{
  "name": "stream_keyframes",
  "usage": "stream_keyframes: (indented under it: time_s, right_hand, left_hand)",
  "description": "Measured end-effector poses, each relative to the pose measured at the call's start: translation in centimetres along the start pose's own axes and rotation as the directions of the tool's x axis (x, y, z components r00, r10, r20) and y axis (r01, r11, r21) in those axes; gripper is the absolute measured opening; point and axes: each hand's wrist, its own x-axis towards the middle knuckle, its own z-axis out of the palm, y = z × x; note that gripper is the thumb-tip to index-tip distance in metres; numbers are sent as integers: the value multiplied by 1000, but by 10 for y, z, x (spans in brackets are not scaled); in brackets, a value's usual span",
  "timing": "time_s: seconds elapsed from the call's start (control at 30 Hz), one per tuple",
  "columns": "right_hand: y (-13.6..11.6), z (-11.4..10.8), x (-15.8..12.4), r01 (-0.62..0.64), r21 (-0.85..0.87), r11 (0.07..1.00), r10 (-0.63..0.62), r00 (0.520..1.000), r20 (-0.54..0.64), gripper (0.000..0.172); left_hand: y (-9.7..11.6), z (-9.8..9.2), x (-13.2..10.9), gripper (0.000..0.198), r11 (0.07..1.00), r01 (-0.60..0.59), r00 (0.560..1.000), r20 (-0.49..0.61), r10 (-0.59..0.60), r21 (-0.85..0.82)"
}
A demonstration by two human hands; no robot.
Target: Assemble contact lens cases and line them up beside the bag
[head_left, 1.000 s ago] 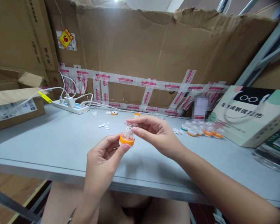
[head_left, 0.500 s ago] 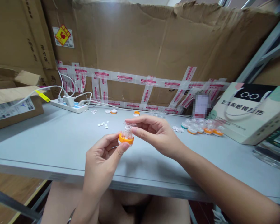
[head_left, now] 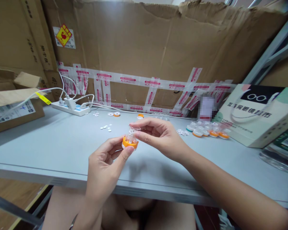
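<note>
My left hand pinches a small round base between thumb and fingers, above the front part of the table. The base has an orange ring over a white bottom. A clear plastic piece stands upright on or in it; I cannot tell whether the two are joined. From the right, my right hand grips the top of the clear piece between thumb and fingertips. Its lower fingers curl inward. Behind the hands, an orange-and-white round part sits on the table.
Several assembled round pieces with clear tops stand at right, beside small white parts. Small white discs lie left of the hands. A power strip, a paper bag and a clear bottle edge the grey table.
My right thumb and fingers have shifted very slightly on the clear piece, which looks a little turned. The left hand keeps its hold, and the view has moved a touch.
</note>
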Motion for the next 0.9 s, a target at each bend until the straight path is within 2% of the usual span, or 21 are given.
stream_keyframes:
  time_s: [0.13, 0.4, 0.53, 0.63, 0.7, 0.9]
  right_hand:
    - [1, 1, 0, 0, 20, 1000, 0, 1000, -5, 13]
    - [6, 11, 0, -35, 58, 998, 41, 994, -100, 20]
    - [7, 8, 0, -89, 174, 981, 96, 995, -31, 15]
    - [10, 5, 0, -105, 253, 962, 98, 994, 40, 13]
    - [11, 5, 1, -99, 275, 956, 90, 995, 46, 12]
    - [18, 12, 1, -13, 281, 960, 49, 991, -121, 19]
  left_hand:
    - [-1, 0, 0, 19, 1000, -6, 1000, -7, 6, -17]
    - [-3, 1, 2, 16, 999, -46, 999, -8, 46, 3]
    - [-3, 1, 1, 14, 998, -53, 999, 0, 53, -16]
    - [-3, 1, 0, 13, 998, -55, 998, -9, 55, -41]
    - [-3, 0, 0, 13, 997, -54, 999, -2, 54, -48]
    - [-5, 0, 1, 16, 998, -31, 999, 8, 32, -52]
